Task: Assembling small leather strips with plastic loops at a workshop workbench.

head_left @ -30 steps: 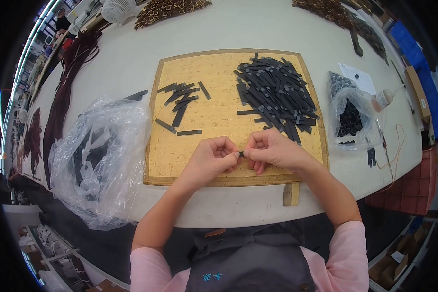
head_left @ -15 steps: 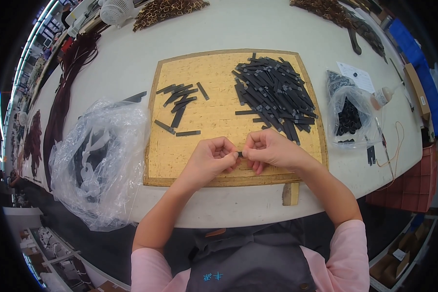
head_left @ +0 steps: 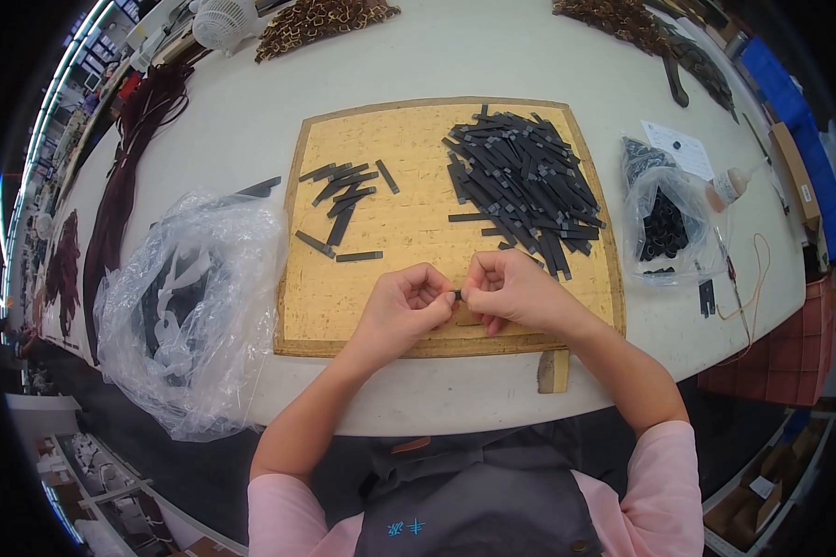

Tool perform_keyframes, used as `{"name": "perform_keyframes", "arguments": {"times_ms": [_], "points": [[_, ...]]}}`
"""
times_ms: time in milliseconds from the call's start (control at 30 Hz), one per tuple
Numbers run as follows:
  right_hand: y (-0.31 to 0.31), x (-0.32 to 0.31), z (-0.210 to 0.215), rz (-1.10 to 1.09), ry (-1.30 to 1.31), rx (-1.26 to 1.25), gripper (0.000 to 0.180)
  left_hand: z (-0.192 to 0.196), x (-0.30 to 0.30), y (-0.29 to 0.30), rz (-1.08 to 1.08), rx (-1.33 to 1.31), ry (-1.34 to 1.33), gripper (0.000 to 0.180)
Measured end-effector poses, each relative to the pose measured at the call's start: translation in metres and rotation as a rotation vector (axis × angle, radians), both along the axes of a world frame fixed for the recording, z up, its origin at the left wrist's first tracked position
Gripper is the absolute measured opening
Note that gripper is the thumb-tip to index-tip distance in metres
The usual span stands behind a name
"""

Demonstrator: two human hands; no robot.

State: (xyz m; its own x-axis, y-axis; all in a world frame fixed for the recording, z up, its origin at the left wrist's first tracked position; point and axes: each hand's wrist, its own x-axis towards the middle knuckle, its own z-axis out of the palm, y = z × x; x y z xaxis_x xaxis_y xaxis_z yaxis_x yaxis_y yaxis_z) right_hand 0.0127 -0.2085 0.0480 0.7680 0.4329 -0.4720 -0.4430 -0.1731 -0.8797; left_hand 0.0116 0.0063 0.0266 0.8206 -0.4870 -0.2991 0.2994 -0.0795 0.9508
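A small dark strip (head_left: 457, 295) is pinched between my two hands, mostly covered by the fingertips. My left hand (head_left: 409, 302) closes on its left end with thumb and forefinger, and my right hand (head_left: 502, 290) grips the right end. Both are held over the near edge of a tan board (head_left: 399, 320) with a darker rim. Beyond my right hand a big heap of flat black strips (head_left: 520, 176) with greyish ends covers the board's right part. Several similar black strips (head_left: 344, 190) lie loosely at the board's left.
Left of the board slumps a clear plastic bag (head_left: 214, 316) with dark contents. To the right are an open bag of black rings (head_left: 664, 227), a small bottle (head_left: 729, 186) and a thin pointed tool (head_left: 734, 278). A wooden block (head_left: 554, 371) juts out below the board.
Both hands stay pinched together at the same place, with only very slight shifts of fingers and forearms. The strips and bags have not moved.
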Motion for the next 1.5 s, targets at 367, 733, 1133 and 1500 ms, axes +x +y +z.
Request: {"name": "perform_keyframes", "arguments": {"times_ms": [367, 733, 1133, 1500], "points": [[-0.003, -0.026, 0.011, -0.039, -0.480, -0.149, 0.015, 0.018, -0.014, -0.003, -0.053, 0.131, -0.515, 0.011], [-0.010, -0.032, 0.017, 0.033, -0.848, -0.201, 0.013, 0.024, -0.016, -0.002, -0.020, 0.190, -0.810, 0.015], [-0.009, -0.035, 0.018, 0.013, -0.938, -0.230, 0.014, 0.021, -0.014, -0.004, -0.018, 0.280, -1.132, 0.026], [-0.010, -0.033, 0.020, 0.008, -0.813, -0.161, 0.010, 0.018, -0.014, -0.006, -0.013, 0.291, -1.200, 0.028]]}}
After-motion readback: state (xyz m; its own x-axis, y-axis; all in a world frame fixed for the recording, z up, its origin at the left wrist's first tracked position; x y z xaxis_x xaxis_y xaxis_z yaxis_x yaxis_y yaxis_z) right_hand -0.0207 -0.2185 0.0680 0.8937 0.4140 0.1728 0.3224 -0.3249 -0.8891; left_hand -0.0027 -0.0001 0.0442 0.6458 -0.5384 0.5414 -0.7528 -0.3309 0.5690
